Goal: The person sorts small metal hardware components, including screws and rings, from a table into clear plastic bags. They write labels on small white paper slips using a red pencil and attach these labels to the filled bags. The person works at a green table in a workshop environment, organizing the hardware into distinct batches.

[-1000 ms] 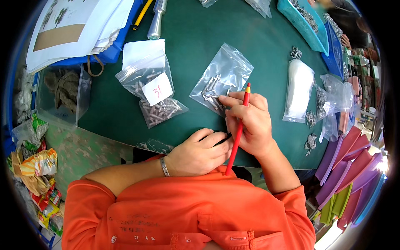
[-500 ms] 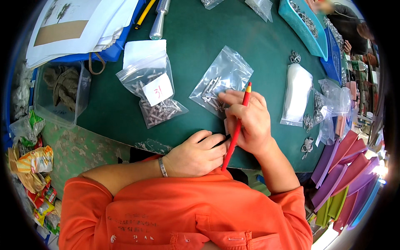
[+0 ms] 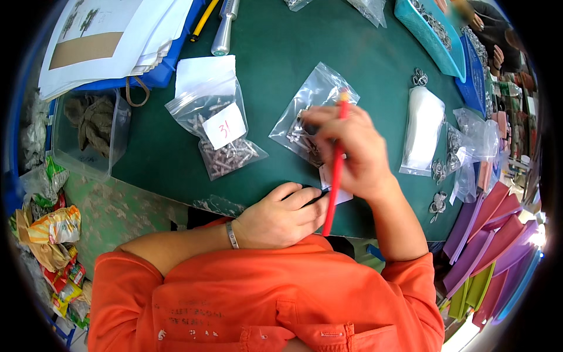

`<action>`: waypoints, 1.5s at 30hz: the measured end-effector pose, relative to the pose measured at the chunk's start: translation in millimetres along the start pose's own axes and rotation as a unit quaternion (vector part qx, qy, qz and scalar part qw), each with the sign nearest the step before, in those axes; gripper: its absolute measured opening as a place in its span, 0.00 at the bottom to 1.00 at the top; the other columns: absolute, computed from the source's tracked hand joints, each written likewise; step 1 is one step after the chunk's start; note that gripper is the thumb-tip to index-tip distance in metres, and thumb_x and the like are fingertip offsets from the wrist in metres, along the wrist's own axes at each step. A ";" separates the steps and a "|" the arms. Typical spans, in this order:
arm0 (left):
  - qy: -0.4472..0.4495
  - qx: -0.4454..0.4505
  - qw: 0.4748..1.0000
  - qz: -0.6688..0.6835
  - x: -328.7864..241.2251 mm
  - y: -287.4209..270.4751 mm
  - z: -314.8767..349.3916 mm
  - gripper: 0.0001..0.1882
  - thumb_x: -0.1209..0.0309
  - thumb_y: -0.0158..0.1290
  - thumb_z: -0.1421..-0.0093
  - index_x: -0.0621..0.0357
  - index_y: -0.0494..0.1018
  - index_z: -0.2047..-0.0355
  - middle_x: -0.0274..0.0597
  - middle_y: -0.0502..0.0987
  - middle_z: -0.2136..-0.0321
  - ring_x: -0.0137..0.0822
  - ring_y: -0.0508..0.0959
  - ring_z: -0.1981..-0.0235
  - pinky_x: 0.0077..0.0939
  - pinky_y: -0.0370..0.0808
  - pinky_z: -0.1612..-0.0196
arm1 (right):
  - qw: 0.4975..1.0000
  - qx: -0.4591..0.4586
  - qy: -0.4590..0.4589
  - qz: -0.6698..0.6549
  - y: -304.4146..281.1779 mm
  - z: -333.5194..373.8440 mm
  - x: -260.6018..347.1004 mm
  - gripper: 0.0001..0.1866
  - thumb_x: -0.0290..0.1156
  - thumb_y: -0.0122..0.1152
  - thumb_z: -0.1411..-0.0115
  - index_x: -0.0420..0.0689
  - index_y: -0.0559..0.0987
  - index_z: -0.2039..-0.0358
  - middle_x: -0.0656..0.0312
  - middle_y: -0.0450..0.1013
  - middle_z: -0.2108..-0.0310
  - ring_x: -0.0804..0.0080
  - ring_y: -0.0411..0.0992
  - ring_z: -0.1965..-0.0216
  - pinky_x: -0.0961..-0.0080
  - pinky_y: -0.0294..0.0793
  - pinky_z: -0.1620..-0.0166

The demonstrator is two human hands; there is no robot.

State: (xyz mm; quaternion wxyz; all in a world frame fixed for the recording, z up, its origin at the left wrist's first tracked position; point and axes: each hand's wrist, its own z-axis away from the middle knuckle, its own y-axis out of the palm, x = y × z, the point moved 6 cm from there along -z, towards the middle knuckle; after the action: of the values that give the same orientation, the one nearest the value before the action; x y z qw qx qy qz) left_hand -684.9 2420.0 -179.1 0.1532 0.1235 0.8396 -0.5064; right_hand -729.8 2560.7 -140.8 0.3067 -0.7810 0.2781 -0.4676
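My right hand (image 3: 355, 149) holds a red pencil (image 3: 335, 182) between thumb and fingers. Its blurred fingertips reach over a clear zip bag (image 3: 319, 82) with small metal parts (image 3: 297, 132) in it. Partly covered by that hand, a white slip of paper (image 3: 345, 197) lies by the table edge. There my left hand (image 3: 281, 217) is closed, fingers bent, with something dark at the thumb and forefinger that I cannot make out. To the left, a fuller zip bag (image 3: 234, 155) of metal parts carries a white label (image 3: 225, 126) with red marks.
The green table (image 3: 275, 47) bears a blue tray of papers (image 3: 158, 73), a metal tool (image 3: 223, 38) and a stack of clear bags (image 3: 423, 126). A turquoise basket (image 3: 437, 44) stands far right, near another person's hand (image 3: 498, 57). A plastic tub (image 3: 88, 132) sits left.
My right hand has moved slightly up and across the nearer bag, the pencil standing more upright. More of the white slip shows beneath it. My left hand has stayed nearly still.
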 end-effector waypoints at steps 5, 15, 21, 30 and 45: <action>-0.013 -0.008 1.000 -0.010 -1.0 1.5 -1.9 0.15 0.67 0.52 0.44 0.50 0.79 0.56 0.32 0.75 0.48 0.32 0.72 0.50 0.30 0.70 0.50 | 0.974 -0.150 0.152 -0.069 -34.2 25.9 -25.8 0.09 0.13 0.60 0.47 0.42 0.73 0.69 0.58 0.80 0.66 0.67 0.78 0.65 0.75 0.75 0.59; -0.013 0.009 1.000 -0.003 0.0 3.0 -1.5 0.15 0.68 0.53 0.44 0.50 0.79 0.56 0.29 0.76 0.52 0.30 0.73 0.51 0.29 0.70 0.52 | 0.995 -0.051 0.064 0.057 -8.7 14.3 -3.5 0.18 0.19 0.72 0.57 0.47 0.73 0.67 0.63 0.78 0.63 0.62 0.74 0.61 0.67 0.67 0.56; -0.011 0.010 1.000 0.013 1.2 4.3 -1.7 0.16 0.68 0.53 0.45 0.51 0.78 0.55 0.29 0.76 0.52 0.31 0.73 0.51 0.29 0.71 0.53 | 0.992 -0.059 0.104 0.035 -1.2 21.7 -10.9 0.19 0.20 0.73 0.58 0.47 0.73 0.67 0.63 0.78 0.63 0.60 0.73 0.61 0.65 0.67 0.54; -0.013 -0.015 1.000 -0.001 -2.1 2.7 1.1 0.13 0.68 0.54 0.46 0.50 0.79 0.60 0.29 0.76 0.53 0.31 0.73 0.51 0.29 0.70 0.52 | 0.989 -0.096 0.116 -0.004 -10.2 31.6 -19.8 0.15 0.16 0.67 0.56 0.47 0.75 0.69 0.65 0.78 0.66 0.63 0.73 0.63 0.65 0.67 0.54; -0.017 -0.027 0.999 0.003 -1.2 -0.8 -2.7 0.12 0.68 0.54 0.45 0.50 0.78 0.60 0.31 0.75 0.52 0.32 0.73 0.52 0.29 0.71 0.53 | 0.999 0.021 0.016 0.046 -7.3 12.5 -8.9 0.13 0.18 0.63 0.56 0.47 0.74 0.70 0.67 0.73 0.74 0.64 0.71 0.66 0.66 0.67 0.53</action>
State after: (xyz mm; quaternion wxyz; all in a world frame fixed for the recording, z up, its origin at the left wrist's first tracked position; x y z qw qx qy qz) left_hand -684.4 2422.0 -176.8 0.1720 0.1128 0.8498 -0.4853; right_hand -721.1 2574.7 -145.1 0.3399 -0.7531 0.3082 -0.4715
